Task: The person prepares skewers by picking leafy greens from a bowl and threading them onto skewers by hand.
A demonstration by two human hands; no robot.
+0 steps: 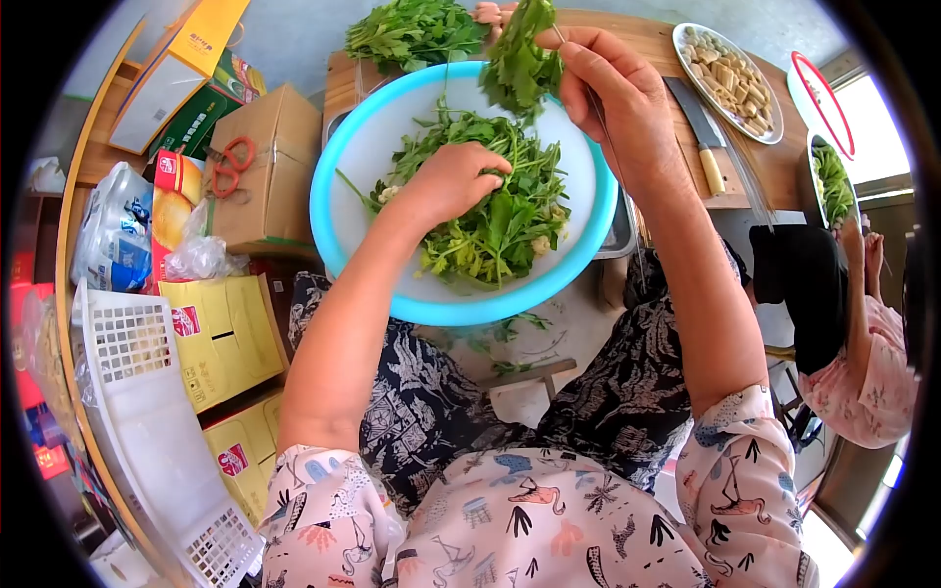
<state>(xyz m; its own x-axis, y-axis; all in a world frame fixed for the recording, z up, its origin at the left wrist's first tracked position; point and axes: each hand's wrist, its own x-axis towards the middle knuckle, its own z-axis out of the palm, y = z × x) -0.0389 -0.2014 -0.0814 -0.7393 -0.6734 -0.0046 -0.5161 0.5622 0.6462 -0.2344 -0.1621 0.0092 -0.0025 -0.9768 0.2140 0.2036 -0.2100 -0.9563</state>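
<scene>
A wide blue-rimmed basin [338,235] holds a heap of leafy greens [500,235] with pale bits among them. My left hand [456,181] is closed at the top of that heap, its fingertips among the stems. Above the far right part of the basin, my right hand [608,83] pinches a thin skewer [560,32], and a bunch of green leaves [524,59] hangs beside its fingers. A second thin skewer runs down below the right palm. What my left fingertips hold is hidden by the hand and leaves.
More greens [417,34] lie behind the basin. To the right are a knife [701,132], an oval plate of cut pieces [730,78] and loose skewers [747,176]. Red scissors [232,167] rest on a cardboard box [284,147] at left. A co-worker [863,363] is at far right.
</scene>
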